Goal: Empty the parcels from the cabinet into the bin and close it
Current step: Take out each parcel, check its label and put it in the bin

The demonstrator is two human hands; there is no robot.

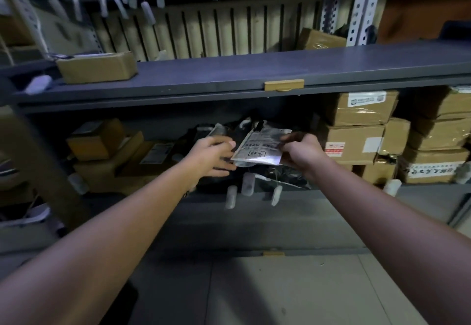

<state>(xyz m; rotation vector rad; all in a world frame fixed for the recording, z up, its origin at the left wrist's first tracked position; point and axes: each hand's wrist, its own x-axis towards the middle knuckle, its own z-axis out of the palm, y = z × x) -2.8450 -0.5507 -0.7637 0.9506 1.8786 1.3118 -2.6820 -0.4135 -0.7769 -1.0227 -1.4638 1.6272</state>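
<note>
Dim storeroom shelving of grey metal fills the view, with a tiled floor [280, 286] below. Both arms reach to the lower shelf [318, 197], under the upper shelf [229, 75].

Between the hands is the parcel [257, 150]: a flat, thin mailer bag of silver-grey plastic, a little wrinkled, with black printed characters and a framed mark on its face. Its face is turned up toward the camera. Its long axis runs left to right, about parallel to the front edge of the lower shelf, and the far edge is tilted up.

The right hand [300, 149] grips the right end of the parcel, with the fingers curled over it; they are blurred. The left hand [214, 155] is spread wide at the left end, the thumb tip touching the edge from above and the fingers rather straight under the lower left corner.

The parcel is held above a heap of black bags [204, 131] at the middle of the lower shelf. Cardboard boxes [356, 126] are stacked at the right end of this shelf.
</note>
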